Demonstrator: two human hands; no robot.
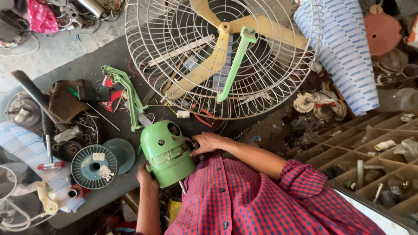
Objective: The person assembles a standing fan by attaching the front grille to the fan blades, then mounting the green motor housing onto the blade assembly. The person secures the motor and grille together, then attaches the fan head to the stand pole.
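Note:
A light green fan motor housing [164, 150] stands on end at the near edge of the dark workbench [104, 61]. My left hand [146, 179] grips its lower left side. My right hand [208, 142] is closed on its upper right side, fingers against the casing. Beyond the motor lies a large white wire fan guard [278, 82], with cream blades [217, 56] and a green bracket [237, 61] showing through it. My sleeve is red and blue check.
A green plastic bracket [128, 93], red and black wires and a brown cloth [65, 102] lie left of the guard. Teal round discs [96, 165] sit at the left. A wooden compartment tray [370, 152] with small parts stands at the right, and a blue-striped roll [344, 48] leans above it.

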